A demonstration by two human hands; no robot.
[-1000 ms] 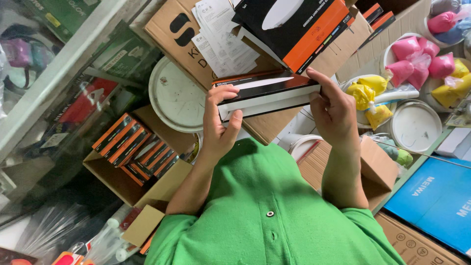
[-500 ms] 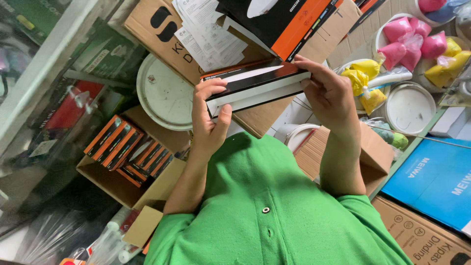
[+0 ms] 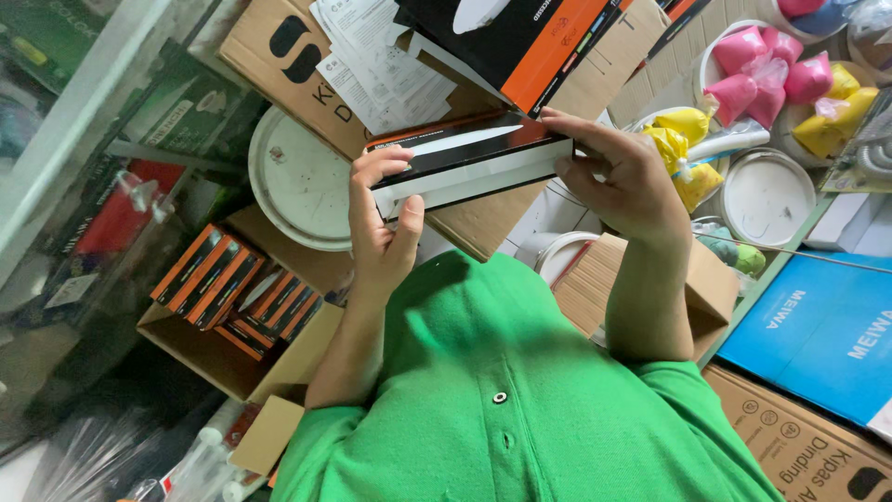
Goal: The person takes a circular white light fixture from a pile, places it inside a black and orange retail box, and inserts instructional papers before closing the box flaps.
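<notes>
Hands gripped one long flat box [image 3: 469,160], black on top with a white side and an orange edge, held level above the green shirt [image 3: 520,390]. Left hand [image 3: 379,228] clasped its left end, fingers curled over the top and thumb against the white side. Right hand [image 3: 621,177] clasped the right end the same way. Just beyond the box sat a bigger black and orange box [image 3: 520,37] on printed sheets [image 3: 372,65]. Below the left hand, an open carton [image 3: 200,349] held small orange boxes [image 3: 223,288]; a round white lid [image 3: 297,181] lay beside it.
</notes>
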